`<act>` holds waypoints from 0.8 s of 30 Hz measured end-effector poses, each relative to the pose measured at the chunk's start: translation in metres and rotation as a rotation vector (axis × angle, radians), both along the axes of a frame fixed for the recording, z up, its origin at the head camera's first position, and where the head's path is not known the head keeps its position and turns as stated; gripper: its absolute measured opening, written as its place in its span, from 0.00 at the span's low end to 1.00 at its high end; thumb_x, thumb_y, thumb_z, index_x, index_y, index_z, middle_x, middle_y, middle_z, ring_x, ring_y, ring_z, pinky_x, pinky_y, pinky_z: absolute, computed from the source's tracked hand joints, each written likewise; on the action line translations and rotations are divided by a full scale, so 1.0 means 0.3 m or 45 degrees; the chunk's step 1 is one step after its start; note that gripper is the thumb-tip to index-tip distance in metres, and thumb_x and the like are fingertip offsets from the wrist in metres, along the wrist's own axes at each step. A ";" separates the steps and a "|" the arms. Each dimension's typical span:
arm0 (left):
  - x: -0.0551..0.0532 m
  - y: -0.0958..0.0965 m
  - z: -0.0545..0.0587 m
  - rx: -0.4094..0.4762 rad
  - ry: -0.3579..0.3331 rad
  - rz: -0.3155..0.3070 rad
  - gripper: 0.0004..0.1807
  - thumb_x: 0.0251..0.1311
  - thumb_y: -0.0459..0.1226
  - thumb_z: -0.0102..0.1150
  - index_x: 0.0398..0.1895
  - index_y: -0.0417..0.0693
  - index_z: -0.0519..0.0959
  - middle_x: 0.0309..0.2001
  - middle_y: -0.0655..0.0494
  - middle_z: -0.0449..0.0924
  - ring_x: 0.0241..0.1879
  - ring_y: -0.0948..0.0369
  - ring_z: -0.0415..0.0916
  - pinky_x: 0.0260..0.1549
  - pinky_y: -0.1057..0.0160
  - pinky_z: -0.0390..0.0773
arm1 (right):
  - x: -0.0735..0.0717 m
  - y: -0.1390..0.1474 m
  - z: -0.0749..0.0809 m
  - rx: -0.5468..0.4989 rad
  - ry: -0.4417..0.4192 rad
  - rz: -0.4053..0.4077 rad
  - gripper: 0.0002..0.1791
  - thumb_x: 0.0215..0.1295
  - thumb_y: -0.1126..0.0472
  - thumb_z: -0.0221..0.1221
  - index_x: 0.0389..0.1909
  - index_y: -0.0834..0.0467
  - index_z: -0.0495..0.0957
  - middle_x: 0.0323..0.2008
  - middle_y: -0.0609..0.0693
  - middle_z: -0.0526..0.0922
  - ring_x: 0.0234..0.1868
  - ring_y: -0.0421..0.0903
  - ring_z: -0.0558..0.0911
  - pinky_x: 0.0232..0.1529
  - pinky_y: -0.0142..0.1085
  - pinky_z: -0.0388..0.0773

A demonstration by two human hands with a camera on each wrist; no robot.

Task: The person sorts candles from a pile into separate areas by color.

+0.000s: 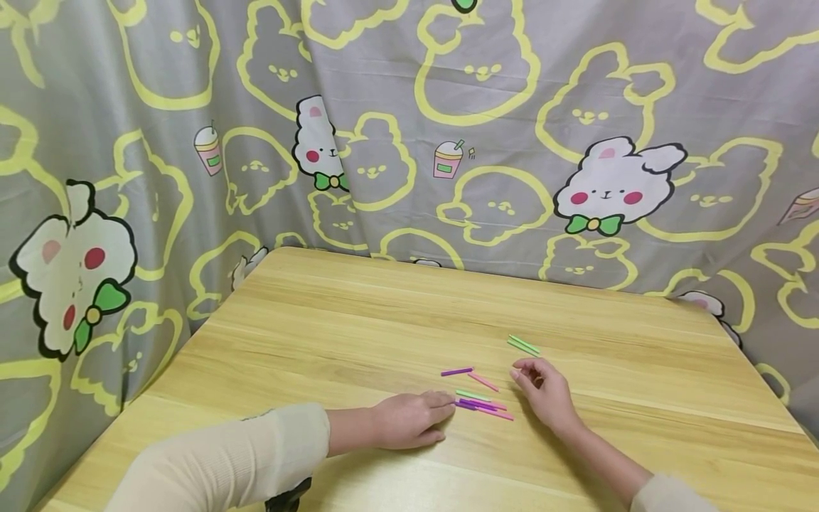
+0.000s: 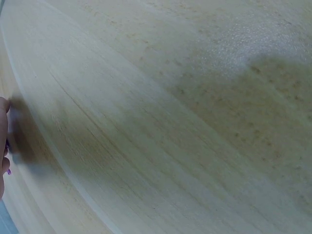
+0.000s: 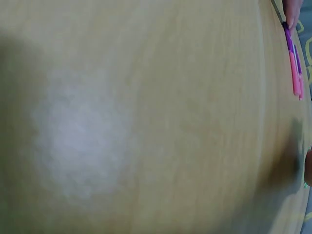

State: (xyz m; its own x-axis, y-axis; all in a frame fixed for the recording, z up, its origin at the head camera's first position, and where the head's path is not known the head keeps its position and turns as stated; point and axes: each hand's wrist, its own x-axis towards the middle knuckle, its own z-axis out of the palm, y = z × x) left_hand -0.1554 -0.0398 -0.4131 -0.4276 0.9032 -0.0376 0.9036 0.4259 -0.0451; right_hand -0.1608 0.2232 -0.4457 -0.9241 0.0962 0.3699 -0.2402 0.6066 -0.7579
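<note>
Short thin sticks in purple, pink and green lie on the wooden table. My left hand (image 1: 412,419) rests on the table with its fingers stretched out, fingertips at the left ends of a small bunch of purple sticks (image 1: 467,404) and pink sticks (image 1: 495,414). A green stick (image 1: 472,395) lies along the bunch's far side. Just beyond are a lone purple stick (image 1: 457,372) and a pink stick (image 1: 484,382). To the right, my right hand (image 1: 547,395) has loosely bent fingers and nothing visible in them. It is nearest to a few green sticks (image 1: 523,345).
The wooden table (image 1: 320,313) reaches back to a grey patterned curtain (image 1: 397,85), which also hangs along the left and right sides. A dark object (image 1: 289,496), partly hidden, shows below the left sleeve at the near edge.
</note>
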 end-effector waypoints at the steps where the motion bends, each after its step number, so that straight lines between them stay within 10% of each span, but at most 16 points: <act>1: 0.000 0.000 0.001 -0.001 -0.001 0.001 0.26 0.66 0.47 0.48 0.62 0.43 0.68 0.65 0.51 0.67 0.64 0.59 0.66 0.62 0.69 0.68 | 0.002 -0.003 0.000 -0.007 0.006 0.004 0.04 0.55 0.71 0.61 0.32 0.66 0.79 0.25 0.49 0.75 0.27 0.29 0.68 0.25 0.23 0.71; 24: 0.002 -0.003 -0.001 0.026 0.011 -0.011 0.25 0.66 0.46 0.49 0.61 0.42 0.69 0.63 0.50 0.69 0.63 0.60 0.67 0.61 0.70 0.69 | 0.055 -0.047 -0.009 -0.111 -0.018 0.143 0.07 0.49 0.70 0.66 0.31 0.64 0.80 0.24 0.47 0.76 0.24 0.30 0.68 0.21 0.24 0.70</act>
State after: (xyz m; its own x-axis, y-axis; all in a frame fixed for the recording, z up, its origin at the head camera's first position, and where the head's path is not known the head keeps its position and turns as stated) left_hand -0.1547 -0.0405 -0.4136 -0.4203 0.9073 -0.0154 0.9068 0.4193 -0.0444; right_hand -0.1443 0.2092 -0.4484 -0.9358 0.0231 0.3517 -0.2921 0.5078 -0.8104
